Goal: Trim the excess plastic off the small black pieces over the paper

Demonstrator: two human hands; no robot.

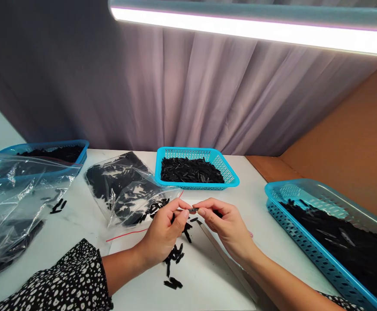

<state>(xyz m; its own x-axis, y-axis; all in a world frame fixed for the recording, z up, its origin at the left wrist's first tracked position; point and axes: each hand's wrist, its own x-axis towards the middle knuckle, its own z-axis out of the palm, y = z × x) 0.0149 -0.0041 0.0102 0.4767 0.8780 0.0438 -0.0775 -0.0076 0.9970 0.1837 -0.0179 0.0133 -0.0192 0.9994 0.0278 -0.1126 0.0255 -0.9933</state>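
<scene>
A small black strip-shaped piece is pinched between the fingertips of my left hand and my right hand, above the white table. Both hands are closed. Something dark shows behind the fingers of my right hand, but I cannot make out what it is. Several loose black pieces lie on the table below and beside my left hand. A clear zip bag with black pieces spilling at its mouth lies just beyond that hand.
A blue basket of black pieces stands at the back. Another blue basket is at right, a third at far left. A clear plastic bag fills the left side. A lamp hangs above.
</scene>
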